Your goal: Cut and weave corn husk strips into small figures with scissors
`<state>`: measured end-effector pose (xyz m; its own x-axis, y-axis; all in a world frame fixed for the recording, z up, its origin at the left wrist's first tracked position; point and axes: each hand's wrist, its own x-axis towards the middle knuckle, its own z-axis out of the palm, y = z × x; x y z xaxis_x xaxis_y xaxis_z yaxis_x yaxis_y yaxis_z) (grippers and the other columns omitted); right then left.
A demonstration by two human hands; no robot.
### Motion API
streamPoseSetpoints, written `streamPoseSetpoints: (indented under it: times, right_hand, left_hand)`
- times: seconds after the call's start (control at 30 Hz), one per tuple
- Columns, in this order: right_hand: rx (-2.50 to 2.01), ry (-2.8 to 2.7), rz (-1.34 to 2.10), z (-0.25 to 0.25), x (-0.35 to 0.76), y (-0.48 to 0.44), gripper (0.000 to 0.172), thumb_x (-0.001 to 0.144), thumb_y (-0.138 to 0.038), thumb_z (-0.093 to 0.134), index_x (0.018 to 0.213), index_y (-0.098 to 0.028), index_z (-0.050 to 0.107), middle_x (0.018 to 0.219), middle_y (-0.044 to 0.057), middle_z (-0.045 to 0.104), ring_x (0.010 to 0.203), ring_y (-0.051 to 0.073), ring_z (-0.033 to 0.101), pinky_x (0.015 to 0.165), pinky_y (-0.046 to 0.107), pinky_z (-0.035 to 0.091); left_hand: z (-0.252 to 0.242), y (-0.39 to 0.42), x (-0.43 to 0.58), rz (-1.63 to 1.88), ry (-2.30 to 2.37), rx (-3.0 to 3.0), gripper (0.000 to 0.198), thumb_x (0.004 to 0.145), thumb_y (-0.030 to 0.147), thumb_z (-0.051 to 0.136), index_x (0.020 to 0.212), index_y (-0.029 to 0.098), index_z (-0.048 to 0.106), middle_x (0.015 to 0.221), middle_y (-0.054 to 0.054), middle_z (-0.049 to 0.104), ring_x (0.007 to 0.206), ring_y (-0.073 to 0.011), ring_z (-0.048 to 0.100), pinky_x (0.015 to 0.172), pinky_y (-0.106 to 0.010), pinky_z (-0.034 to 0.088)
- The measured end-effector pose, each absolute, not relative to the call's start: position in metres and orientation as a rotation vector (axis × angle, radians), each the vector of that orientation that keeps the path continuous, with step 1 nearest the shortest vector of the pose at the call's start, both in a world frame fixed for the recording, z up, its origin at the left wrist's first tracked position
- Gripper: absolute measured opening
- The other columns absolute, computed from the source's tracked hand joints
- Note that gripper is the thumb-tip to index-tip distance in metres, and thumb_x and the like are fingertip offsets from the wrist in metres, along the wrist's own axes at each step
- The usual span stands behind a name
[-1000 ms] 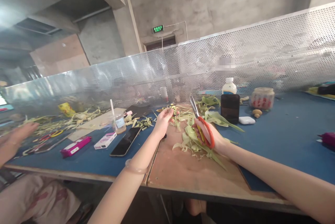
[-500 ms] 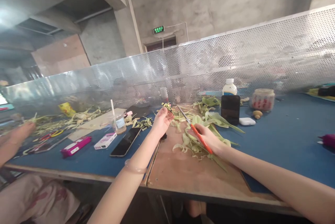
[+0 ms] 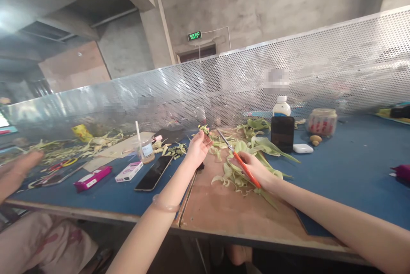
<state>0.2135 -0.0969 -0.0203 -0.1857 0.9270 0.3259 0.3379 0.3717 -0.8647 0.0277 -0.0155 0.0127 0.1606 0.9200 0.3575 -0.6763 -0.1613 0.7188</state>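
Head view: a long table fronts a perforated metal screen (image 3: 307,60), its blue top (image 3: 346,175) interrupted by a brown wooden board (image 3: 221,216) at the middle. Pale green leaves (image 3: 235,173) and curled strips lie heaped on the board. Above them, the left hand (image 3: 197,150) pinches a small green sprig (image 3: 203,129) in its fingertips, near the board's far end. The right hand (image 3: 253,166) is wrapped around orange-handled scissors (image 3: 237,157), blades pointing toward the sprig but apart from it.

Left of the board lie a phone (image 3: 154,174), a white box (image 3: 129,172) and a magenta packet (image 3: 92,179); a cup with a straw (image 3: 147,153) stands behind. To the right — a bottle (image 3: 282,107), a dark upright slab (image 3: 282,134), a white case (image 3: 303,148) and a lidded jar (image 3: 322,122). Another person's hand (image 3: 24,167) reaches in at far left. Beyond the screen rises a bare grey wall (image 3: 288,9) — with a lit green exit sign (image 3: 194,36).
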Motion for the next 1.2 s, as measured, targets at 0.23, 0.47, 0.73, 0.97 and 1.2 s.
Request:
streamPoseSetpoints:
  times: [0.23, 0.47, 0.73, 0.97, 1.2]
  right_hand:
    - [-1.147, -1.732, 0.805, -0.024, 0.215, -0.095, 0.032, 0.072, -0.048, 0.053, 0.068, -0.019, 0.04, 0.06, -0.005, 0.035, 0.053, 0.009, 0.033, 0.048, 0.023, 0.027]
    - [-1.218, -1.76, 0.797, -0.018, 0.213, -0.1, 0.033, 0.073, -0.048, 0.051, 0.067, -0.019, 0.036, 0.06, -0.006, 0.033, 0.054, 0.009, 0.031, 0.049, 0.023, 0.026]
    - [-1.199, -1.779, 0.811, -0.017, 0.213, -0.1, 0.031, 0.075, -0.046, 0.051, 0.068, -0.019, 0.036, 0.062, -0.006, 0.034, 0.056, 0.009, 0.032, 0.051, 0.023, 0.027]
    - [-1.184, -1.752, 0.811, -0.014, 0.212, -0.104, 0.033, 0.072, -0.047, 0.054, 0.066, -0.019, 0.037, 0.06, -0.005, 0.034, 0.055, 0.01, 0.032, 0.049, 0.023, 0.028]
    - [-1.198, -1.756, 0.832, -0.015, 0.212, -0.103, 0.036, 0.071, -0.05, 0.055, 0.067, -0.02, 0.036, 0.061, -0.005, 0.034, 0.056, 0.01, 0.032, 0.049, 0.024, 0.027]
  left_hand:
    - [0.012, -0.017, 0.027, 1.454, 0.306, 0.97, 0.017, 0.074, 0.022, 0.064, 0.09, 0.018, 0.064, 0.076, -0.002, 0.065, 0.066, -0.011, 0.061, 0.071, -0.028, 0.05]
    - [0.014, -0.024, 0.028, 1.395, 0.312, 0.988, 0.025, 0.074, 0.02, 0.064, 0.099, 0.021, 0.063, 0.083, -0.001, 0.065, 0.064, -0.0099, 0.059, 0.065, -0.027, 0.049]
    - [0.015, -0.027, 0.03, 1.396, 0.345, 0.984, 0.024, 0.074, 0.018, 0.063, 0.099, 0.021, 0.063, 0.084, -0.001, 0.065, 0.065, -0.0098, 0.059, 0.066, -0.026, 0.048]
    - [0.016, -0.024, 0.028, 1.405, 0.356, 0.987, 0.024, 0.074, 0.02, 0.064, 0.098, 0.021, 0.062, 0.082, -0.001, 0.064, 0.065, -0.0095, 0.058, 0.067, -0.026, 0.048]
    - [0.017, -0.024, 0.028, 1.408, 0.328, 1.01, 0.025, 0.074, 0.022, 0.064, 0.098, 0.022, 0.062, 0.083, 0.0, 0.063, 0.065, -0.0089, 0.057, 0.067, -0.026, 0.048]
